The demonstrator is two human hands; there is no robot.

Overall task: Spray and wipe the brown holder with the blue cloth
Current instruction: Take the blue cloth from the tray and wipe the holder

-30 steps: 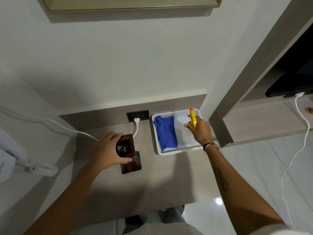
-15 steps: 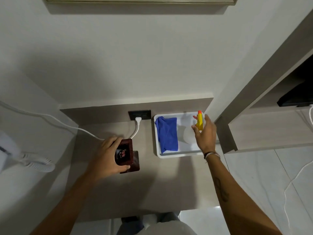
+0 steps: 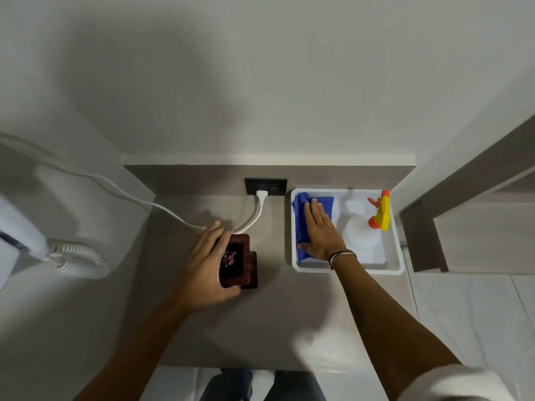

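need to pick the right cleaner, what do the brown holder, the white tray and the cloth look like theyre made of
Brown holder: dark reddish brown and glossy, with bright reflections; lacquered wood or resin, can't tell which.
White tray: smooth, uniform white with rounded rim and corners; probably moulded plastic.
Blue cloth: matte, soft folds under the right hand; some fabric, weave too small to tell.

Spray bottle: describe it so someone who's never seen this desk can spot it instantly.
Find the white tray at the desk's back right corner, right of the black wall socket. The spray bottle lies in the tray's right half, beside the blue cloth under the right hand. It is translucent white, with the tray's only yellow-and-orange trigger head.
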